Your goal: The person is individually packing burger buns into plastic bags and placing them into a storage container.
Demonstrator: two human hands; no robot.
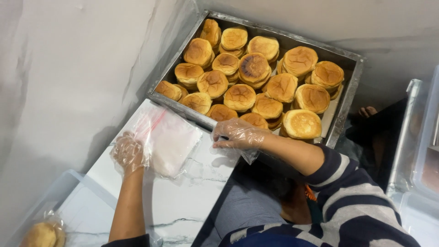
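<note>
Left hand [128, 153], in a clear disposable glove, forearm extended up from the lower frame edge, fingers curled and pinching the edge of a stack of clear plastic bags [169, 142] lying on the white marbled worktop [183, 206]. Right hand [235, 135], also gloved, arm bent across from the right, fingers loosely together and flat, holding nothing, just beside the near rim of the metal tray [350, 98] of round golden buns [254, 68]

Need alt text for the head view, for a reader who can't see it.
Both hands wear clear plastic gloves: the left hand presses a stack of clear plastic bags on a white marbled surface, the right hand reaches toward a metal tray of round golden-brown buns.
</note>
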